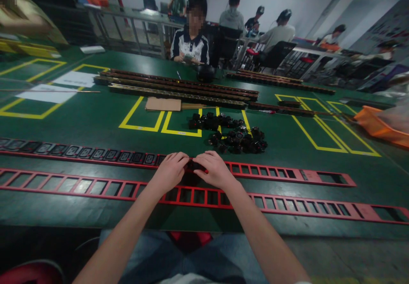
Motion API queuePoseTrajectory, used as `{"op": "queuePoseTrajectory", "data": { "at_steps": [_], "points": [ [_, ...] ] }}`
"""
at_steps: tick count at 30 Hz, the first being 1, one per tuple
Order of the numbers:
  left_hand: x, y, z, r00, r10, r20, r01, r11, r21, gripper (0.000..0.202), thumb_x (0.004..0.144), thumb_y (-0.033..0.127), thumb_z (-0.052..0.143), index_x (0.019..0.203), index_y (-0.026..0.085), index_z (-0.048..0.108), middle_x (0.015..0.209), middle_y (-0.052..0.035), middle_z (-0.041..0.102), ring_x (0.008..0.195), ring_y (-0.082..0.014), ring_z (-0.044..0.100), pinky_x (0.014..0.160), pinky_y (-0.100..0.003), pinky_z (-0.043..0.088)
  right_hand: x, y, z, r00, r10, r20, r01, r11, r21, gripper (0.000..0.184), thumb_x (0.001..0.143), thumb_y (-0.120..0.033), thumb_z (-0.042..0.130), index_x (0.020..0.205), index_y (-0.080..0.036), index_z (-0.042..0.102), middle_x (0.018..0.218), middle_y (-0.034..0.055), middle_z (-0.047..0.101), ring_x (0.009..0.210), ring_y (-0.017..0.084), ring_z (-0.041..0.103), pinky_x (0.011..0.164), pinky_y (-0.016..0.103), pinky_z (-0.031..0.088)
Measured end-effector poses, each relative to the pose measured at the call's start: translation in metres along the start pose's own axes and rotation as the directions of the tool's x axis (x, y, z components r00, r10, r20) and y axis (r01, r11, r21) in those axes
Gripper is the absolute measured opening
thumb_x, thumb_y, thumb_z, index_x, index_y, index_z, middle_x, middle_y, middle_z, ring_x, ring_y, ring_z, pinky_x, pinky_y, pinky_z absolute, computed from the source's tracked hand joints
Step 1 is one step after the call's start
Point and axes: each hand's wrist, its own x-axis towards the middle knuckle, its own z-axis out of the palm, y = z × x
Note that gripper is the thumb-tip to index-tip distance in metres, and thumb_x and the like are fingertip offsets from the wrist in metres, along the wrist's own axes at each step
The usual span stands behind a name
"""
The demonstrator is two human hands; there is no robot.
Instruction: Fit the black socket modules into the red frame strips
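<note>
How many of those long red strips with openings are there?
2: the far strip, at the left hand and right hand; and the near strip, beneath the forearms. The dark stack behind could hide more.

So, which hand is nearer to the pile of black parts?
Right. The right hand is just on the near side of the pile; the left hand is farther, to its left.

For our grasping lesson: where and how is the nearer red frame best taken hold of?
Probably grip the nearer red frame by its long rails at two well-spread spots, coming from the near side: it is long, narrow and flat-lying, and its open windows should leave grasping room.
</note>
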Motion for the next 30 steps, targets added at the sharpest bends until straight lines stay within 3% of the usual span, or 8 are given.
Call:
{"op": "queuePoseTrajectory", "data": {
  "at_steps": [3, 6, 11, 21, 30],
  "points": [
    [0.0002, -0.0002, -0.0003, 1.0, 0.003, -0.003, -0.003, 1.0, -0.001, 0.033, 0.09, 0.006, 0.041, 0.113, 0.019, 0.061, 0.112, -0.0078, 0.063, 0.108, -0.0234, 0.057, 0.096, -0.042, 0.048, -0.0006, 0.0015, -0.0004, 0.999, 0.017, -0.034, -0.016, 1.0, 0.024, 0.029, 0.088, -0.025, 0.069, 0.116, -0.021, 0.063, 0.112, 0.0074, 0.072, 0.103, 0.021, 0.065, 0.102, 0.045, 0.04],
    [0.0003, -0.0007, -0.0001, 1.0, 0.001, -0.007, -0.001, 1.0, -0.012, 0.028, 0.095, 0.013, 0.041, 0.114, 0.02, 0.061, 0.113, -0.0074, 0.063, 0.107, -0.0229, 0.057, 0.096, -0.042, 0.048, 0.0001, 0.0038, -0.0012, 0.996, 0.071, -0.062, -0.067, 0.996, 0.063, 0.023, 0.086, -0.027, 0.072, 0.107, -0.02, 0.065, 0.106, 0.0061, 0.073, 0.1, 0.021, 0.063, 0.094, 0.041, 0.042],
    [-0.0001, 0.0, -0.0002, 1.0, -0.01, 0.0, 0.01, 0.999, -0.031, 0.027, 0.098, 0.017, 0.04, 0.117, 0.02, 0.06, 0.115, -0.0072, 0.063, 0.108, -0.0228, 0.057, 0.098, -0.043, 0.046, 0.0022, 0.0047, -0.0019, 0.988, 0.157, -0.005, -0.156, 0.985, 0.069, 0.015, 0.084, -0.025, 0.075, 0.095, -0.02, 0.066, 0.101, 0.0041, 0.074, 0.095, 0.021, 0.061, 0.088, 0.039, 0.041],
    [-0.0013, -0.0026, 0.0017, 1.0, 0.008, 0.001, -0.008, 1.0, -0.01, 0.031, 0.098, 0.018, 0.041, 0.122, 0.022, 0.061, 0.117, -0.0082, 0.063, 0.109, -0.0235, 0.057, 0.098, -0.044, 0.047, 0.0032, 0.0016, -0.0017, 0.954, 0.279, 0.114, -0.282, 0.959, 0.014, 0.029, 0.082, -0.025, 0.075, 0.109, -0.022, 0.065, 0.113, 0.0063, 0.066, 0.107, 0.024, 0.055, 0.089, 0.04, 0.04],
    [-0.0012, -0.0018, 0.0018, 1.0, 0.004, 0.008, -0.004, 1.0, 0.008, 0.03, 0.097, 0.02, 0.045, 0.123, 0.021, 0.061, 0.119, -0.0083, 0.062, 0.11, -0.0236, 0.056, 0.099, -0.044, 0.046, 0.0046, 0.0021, -0.0025, 0.921, 0.353, 0.165, -0.359, 0.933, 0.013, 0.023, 0.084, -0.03, 0.074, 0.103, -0.02, 0.064, 0.106, 0.0044, 0.066, 0.104, 0.022, 0.057, 0.088, 0.04, 0.042]
  ]
}}
